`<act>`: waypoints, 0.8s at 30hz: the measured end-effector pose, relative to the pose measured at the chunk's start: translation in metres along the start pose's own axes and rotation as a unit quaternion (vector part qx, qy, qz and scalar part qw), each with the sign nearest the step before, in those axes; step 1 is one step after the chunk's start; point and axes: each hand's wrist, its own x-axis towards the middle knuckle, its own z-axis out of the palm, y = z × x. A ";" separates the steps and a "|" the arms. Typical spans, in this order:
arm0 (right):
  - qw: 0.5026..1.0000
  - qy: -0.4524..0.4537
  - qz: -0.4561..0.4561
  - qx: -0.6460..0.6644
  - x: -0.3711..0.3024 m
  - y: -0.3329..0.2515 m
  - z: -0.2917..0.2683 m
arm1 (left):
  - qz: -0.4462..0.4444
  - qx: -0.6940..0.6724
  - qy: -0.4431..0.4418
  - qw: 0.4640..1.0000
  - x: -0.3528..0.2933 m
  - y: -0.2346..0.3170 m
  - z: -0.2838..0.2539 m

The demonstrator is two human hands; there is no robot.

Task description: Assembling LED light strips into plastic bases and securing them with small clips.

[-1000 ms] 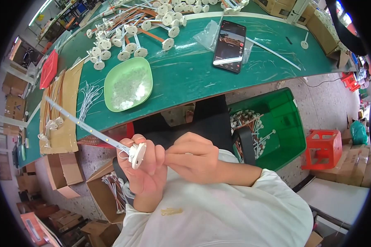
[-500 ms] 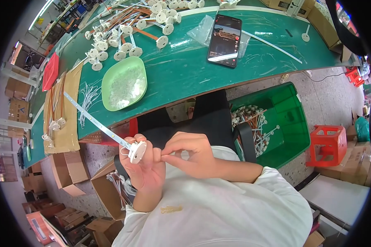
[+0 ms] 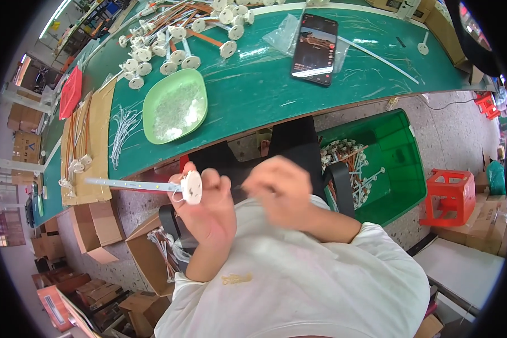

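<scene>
My left hand (image 3: 208, 208) holds a white round cap (image 3: 192, 186) fixed on the end of a long thin white strip (image 3: 130, 184) that points left, level with the table's edge. My right hand (image 3: 279, 188) is blurred, just right of the cap, its fingers curled; whether it holds anything small I cannot tell. Both hands are in front of my chest, below the green table (image 3: 265, 84).
On the table lie a light green dish (image 3: 174, 105) of small clear parts, a black phone (image 3: 314, 49), a heap of white-capped rods (image 3: 174, 39) and loose white ties (image 3: 121, 127). A green bin (image 3: 394, 163) of finished pieces stands at right, cardboard boxes (image 3: 146, 253) at left.
The strip has swung down from a steep slant to nearly level. My right hand has drawn away from the cap to the right and is blurred with motion.
</scene>
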 end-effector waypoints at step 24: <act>0.992 -0.029 -0.120 0.025 0.018 -0.004 -0.005 | -0.104 -0.016 -0.209 0.972 -0.005 -0.006 -0.021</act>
